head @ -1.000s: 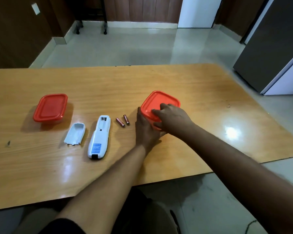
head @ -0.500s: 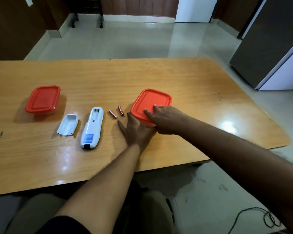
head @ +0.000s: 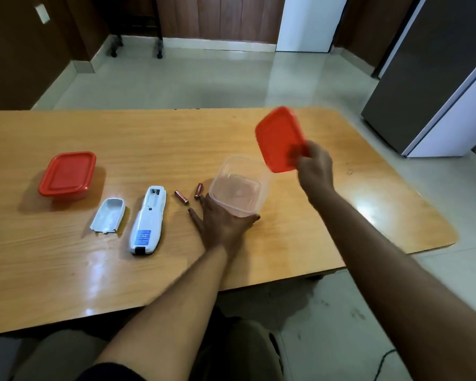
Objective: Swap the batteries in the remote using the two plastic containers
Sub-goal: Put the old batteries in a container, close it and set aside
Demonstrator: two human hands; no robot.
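A clear plastic container [head: 238, 185] stands open on the wooden table [head: 149, 138]; it looks empty. My left hand [head: 220, 224] steadies its near side, fingers spread against the wall. My right hand [head: 315, 167] holds its red lid [head: 279, 138] tilted in the air, up and to the right of the container. Two small reddish batteries [head: 181, 196] [head: 198, 190] lie loose just left of the container. The white remote [head: 148, 220] lies face down with its battery bay empty, and its cover [head: 108, 219] rests beside it. A second container with a red lid [head: 66, 173] sits shut at far left.
The table's front edge runs close to my lap, and its right end is rounded. A grey cabinet [head: 434, 72] stands on the tiled floor at the right. Chair legs [head: 138, 48] show at the far wall.
My right hand has pulled the red lid off the near container and lifted it up and to the right. My left hand stays against the container.
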